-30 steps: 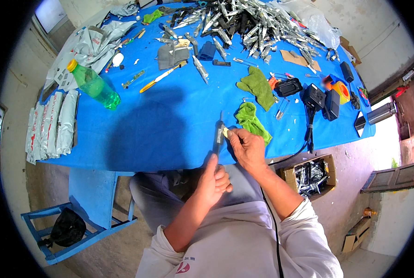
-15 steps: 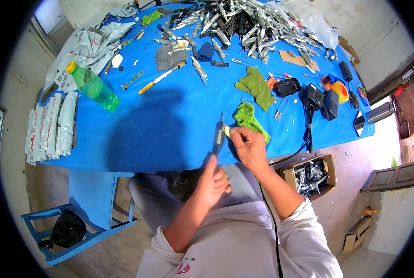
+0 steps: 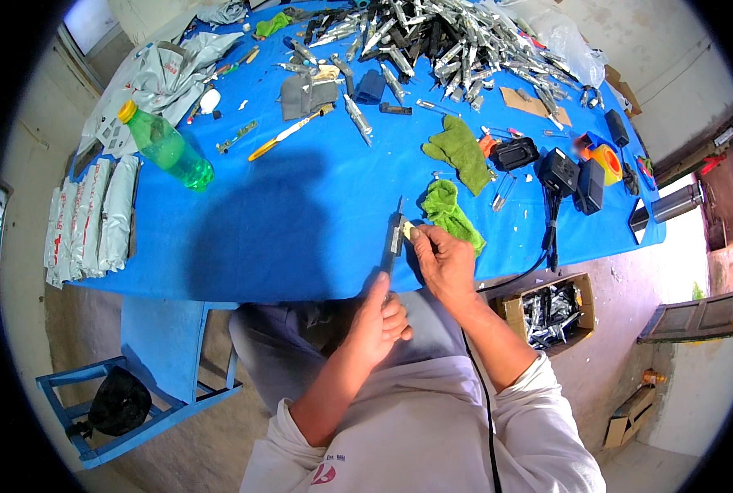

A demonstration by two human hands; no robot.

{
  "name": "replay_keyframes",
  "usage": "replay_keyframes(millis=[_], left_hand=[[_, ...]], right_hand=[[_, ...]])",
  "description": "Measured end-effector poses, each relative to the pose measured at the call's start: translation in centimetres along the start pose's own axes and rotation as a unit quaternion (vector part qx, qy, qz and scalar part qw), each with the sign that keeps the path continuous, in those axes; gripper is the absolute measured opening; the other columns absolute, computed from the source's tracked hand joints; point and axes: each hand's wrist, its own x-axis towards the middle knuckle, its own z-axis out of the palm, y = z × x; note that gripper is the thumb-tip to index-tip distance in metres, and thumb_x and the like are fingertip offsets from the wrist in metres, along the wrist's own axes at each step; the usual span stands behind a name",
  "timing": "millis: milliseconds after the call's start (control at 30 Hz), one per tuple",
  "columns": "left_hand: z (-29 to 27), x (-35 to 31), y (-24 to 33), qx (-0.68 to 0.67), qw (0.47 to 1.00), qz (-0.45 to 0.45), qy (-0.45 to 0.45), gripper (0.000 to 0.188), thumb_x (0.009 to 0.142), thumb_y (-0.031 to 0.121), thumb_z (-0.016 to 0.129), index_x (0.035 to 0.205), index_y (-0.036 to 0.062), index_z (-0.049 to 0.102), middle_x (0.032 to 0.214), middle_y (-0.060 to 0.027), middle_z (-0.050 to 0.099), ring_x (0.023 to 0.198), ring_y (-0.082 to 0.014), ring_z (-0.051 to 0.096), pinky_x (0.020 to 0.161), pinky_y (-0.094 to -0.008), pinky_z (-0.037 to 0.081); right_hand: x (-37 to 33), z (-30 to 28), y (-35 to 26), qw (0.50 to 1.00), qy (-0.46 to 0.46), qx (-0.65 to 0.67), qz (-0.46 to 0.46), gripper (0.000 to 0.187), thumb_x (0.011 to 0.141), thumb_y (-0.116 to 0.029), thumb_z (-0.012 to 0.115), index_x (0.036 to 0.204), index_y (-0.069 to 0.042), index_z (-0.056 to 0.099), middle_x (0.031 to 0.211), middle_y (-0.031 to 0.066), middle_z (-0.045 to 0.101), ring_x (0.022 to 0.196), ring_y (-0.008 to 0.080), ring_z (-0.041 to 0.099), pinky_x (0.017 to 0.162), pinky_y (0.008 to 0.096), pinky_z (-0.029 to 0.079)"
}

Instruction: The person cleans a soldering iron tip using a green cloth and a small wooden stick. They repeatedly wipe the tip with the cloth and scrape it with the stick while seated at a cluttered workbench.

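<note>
My left hand (image 3: 373,327) is closed around the lower end of a slim dark grey pen-shaped device (image 3: 394,246). It tilts upward over the table's front edge, its thin metal tip pointing away from me. My right hand (image 3: 443,264) pinches a small pale yellow piece (image 3: 408,231), cloth or paper, against the device's side near the tip. Just beyond the right hand lies a bright green cloth (image 3: 450,212), with a darker green cloth (image 3: 458,154) behind it.
Many similar grey devices (image 3: 465,49) are heaped at the far side of the blue-covered table (image 3: 301,255). A green bottle (image 3: 169,148) and silver packets (image 3: 118,215) lie left. Black adapters (image 3: 559,172) sit right; a carton (image 3: 584,320) of parts stands on the floor.
Both hands keep their grip, and the device with the pale piece has shifted very slightly to the right. The table view has moved a little with the head.
</note>
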Motion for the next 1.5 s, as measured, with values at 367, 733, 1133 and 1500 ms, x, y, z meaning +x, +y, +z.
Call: replay_keyframes(millis=[367,733,1133,1500], left_hand=[[0.8,0.3,-0.3,0.012,1.0,-0.002,0.014,0.058,0.095,0.06,0.043,0.055,0.0187,0.03,0.048,0.0052,0.022,0.041,-0.0107,0.022,0.055,-0.0323,0.037],[0.4,0.2,-0.1,0.034,0.999,0.008,0.01,0.058,0.095,0.06,0.042,0.056,0.0189,0.032,0.048,0.0055,0.023,0.04,-0.0099,0.022,0.055,-0.0309,0.036],[0.4,0.1,-0.1,0.025,1.0,0.005,0.007,0.059,0.094,0.061,0.044,0.055,0.0193,0.031,0.047,0.0058,0.023,0.04,-0.0099,0.022,0.055,-0.0305,0.036],[0.0,0.2,-0.2,0.035,0.999,0.013,-0.001,0.058,0.094,0.06,0.044,0.055,0.0193,0.031,0.047,0.0058,0.023,0.04,-0.0099,0.023,0.055,-0.0306,0.037]], right_hand=[[-0.1,-0.5,1.1,0.998,-0.045,0.025,-0.027,0.018,0.09,-0.017,0.065,0.088,0.001,0.069,0.057,0.0066,0.055,0.05,0.0112,0.046,0.048,0.0295,0.04],[0.1,0.5,0.6,0.999,0.024,-0.017,-0.023,0.018,0.088,-0.02,0.064,0.085,-0.004,0.07,0.062,0.0145,0.061,0.055,0.027,0.059,0.052,0.0368,0.046],[0.1,0.1,1.1,0.999,-0.011,0.047,0.009,0.017,0.089,-0.017,0.064,0.087,-0.002,0.07,0.06,0.0121,0.058,0.051,0.0197,0.054,0.05,0.0325,0.043],[0.1,0.0,0.8,1.0,0.006,-0.021,-0.022,0.017,0.088,-0.019,0.064,0.085,-0.004,0.07,0.066,0.0179,0.063,0.059,0.0339,0.063,0.054,0.0401,0.049]])
